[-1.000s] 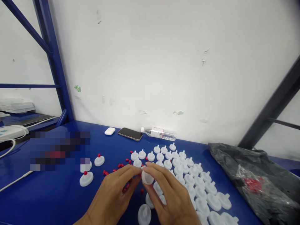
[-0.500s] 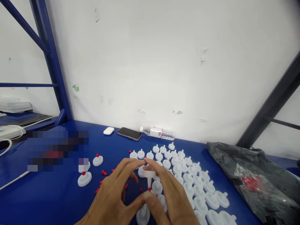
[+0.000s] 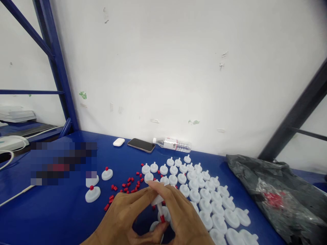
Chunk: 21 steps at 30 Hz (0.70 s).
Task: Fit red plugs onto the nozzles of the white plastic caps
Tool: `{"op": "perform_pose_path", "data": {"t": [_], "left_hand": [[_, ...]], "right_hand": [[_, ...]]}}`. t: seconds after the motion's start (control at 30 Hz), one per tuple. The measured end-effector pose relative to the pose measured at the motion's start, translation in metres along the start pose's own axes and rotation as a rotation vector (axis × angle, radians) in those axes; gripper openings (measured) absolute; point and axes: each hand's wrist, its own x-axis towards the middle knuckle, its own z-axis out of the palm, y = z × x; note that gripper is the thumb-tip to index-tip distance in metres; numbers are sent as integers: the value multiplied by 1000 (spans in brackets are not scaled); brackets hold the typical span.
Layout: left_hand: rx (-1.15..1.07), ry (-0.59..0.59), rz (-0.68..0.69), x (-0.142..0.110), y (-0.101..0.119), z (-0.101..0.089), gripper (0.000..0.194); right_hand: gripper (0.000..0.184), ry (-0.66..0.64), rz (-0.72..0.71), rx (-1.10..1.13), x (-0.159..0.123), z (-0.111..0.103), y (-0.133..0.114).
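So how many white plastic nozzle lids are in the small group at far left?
3: front lid, red-tipped; half-blurred lid, just behind it, tip unreadable; right-hand lid, also red-tipped. More may be hidden by the blurring.

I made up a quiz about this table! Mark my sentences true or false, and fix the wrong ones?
1. The left hand and right hand hold a white piece with a red tip. True.
2. The phone lies between the small white case and the bottle. True.
3. The bottle stands upright. False: it lies on its side.
4. The loose little caps are green. False: the loose caps are red.
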Motion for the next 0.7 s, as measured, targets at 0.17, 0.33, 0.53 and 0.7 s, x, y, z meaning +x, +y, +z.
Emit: {"op": "perform_pose_path", "data": {"t": [0.17,0.33,0.53,0.7], "left_hand": [[20,-95,18,-4,2,-2,38],[-11,-78,84,-3,3,-3,28],[10,-61,38,-2,8,-5,28],[27,-44,47,-1,12,-5,21]], "right_hand": [[92,-6,-66,16,0,6,12],[77,-13,-89,18,0,7,16],[62,6,-133,-20,0,4,16],[48,24,-132,-17,-1,5,16]]}}
